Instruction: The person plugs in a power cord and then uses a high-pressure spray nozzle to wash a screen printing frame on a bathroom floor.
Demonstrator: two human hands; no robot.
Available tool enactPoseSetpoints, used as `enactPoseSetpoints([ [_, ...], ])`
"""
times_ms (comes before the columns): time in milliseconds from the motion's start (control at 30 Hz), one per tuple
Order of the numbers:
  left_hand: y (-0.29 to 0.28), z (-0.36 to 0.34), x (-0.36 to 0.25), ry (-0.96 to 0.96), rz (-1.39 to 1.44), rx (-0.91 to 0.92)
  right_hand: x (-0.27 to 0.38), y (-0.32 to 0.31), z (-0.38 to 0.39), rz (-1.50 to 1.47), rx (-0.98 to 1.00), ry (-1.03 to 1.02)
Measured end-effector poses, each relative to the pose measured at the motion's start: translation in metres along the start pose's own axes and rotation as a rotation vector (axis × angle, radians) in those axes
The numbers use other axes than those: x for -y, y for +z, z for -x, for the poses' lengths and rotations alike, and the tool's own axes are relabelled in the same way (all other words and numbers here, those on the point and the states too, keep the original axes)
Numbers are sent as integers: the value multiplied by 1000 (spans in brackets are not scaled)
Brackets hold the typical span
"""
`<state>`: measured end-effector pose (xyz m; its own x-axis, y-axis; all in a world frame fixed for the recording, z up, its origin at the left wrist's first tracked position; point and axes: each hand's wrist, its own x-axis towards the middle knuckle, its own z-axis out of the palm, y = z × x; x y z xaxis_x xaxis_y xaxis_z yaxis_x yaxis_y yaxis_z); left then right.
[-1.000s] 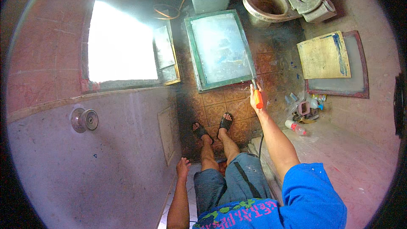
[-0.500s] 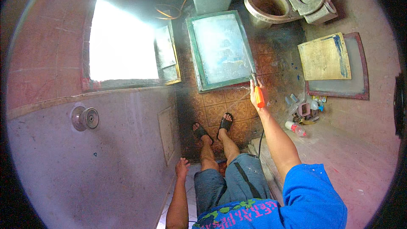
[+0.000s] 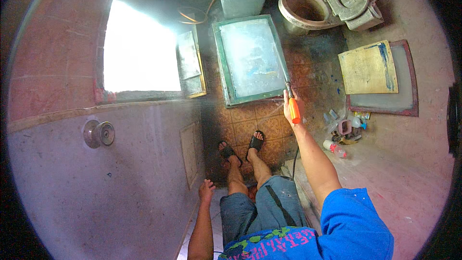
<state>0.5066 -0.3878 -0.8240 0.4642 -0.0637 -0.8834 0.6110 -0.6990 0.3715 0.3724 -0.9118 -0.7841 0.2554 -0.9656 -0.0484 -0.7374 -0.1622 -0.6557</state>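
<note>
My right hand (image 3: 292,104) grips an orange-handled spray gun (image 3: 294,111) whose thin metal wand points away from me. Along the right side of a green-framed mesh screen (image 3: 226,97), the wand's tip is hard to separate from the spray. Whitish film covers the screen's panel (image 3: 248,53), with blue and yellowish smears low on its right part. A black hose (image 3: 294,164) runs down from below my right forearm. Low beside the door hangs my left hand (image 3: 207,190), fingers loosely bent and apart, nothing seen in it.
A grey bin (image 3: 243,4) stands behind the screen, and a dirty toilet (image 3: 301,7) at back right. A yellow board (image 3: 369,70) and a red-edged screen (image 3: 409,79) lean on the right wall. Bottles and clutter (image 3: 344,127) lie nearby. A door with a round knob (image 3: 103,134) is left.
The whole view has shifted slightly, with the room's things a little lower in it. Both hands keep nearly the same pose, and the right still holds the spray gun.
</note>
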Motion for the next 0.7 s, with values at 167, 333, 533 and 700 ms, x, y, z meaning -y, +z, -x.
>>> enactPoseSetpoints([
  [167, -3, -4, 14, 43, 53, -12, 12, -6, 1, 31, -6, -38],
  [333, 4, 5, -3, -23, 40, -14, -16, 1, 4, -62, 83, -35],
  [533, 2, 12, -6, -21, 25, -43, -29, 6, 25, -38, 122, 85],
  [700, 3, 12, -4, -21, -10, -27, -59, 15, 34, 140, 174, 81],
])
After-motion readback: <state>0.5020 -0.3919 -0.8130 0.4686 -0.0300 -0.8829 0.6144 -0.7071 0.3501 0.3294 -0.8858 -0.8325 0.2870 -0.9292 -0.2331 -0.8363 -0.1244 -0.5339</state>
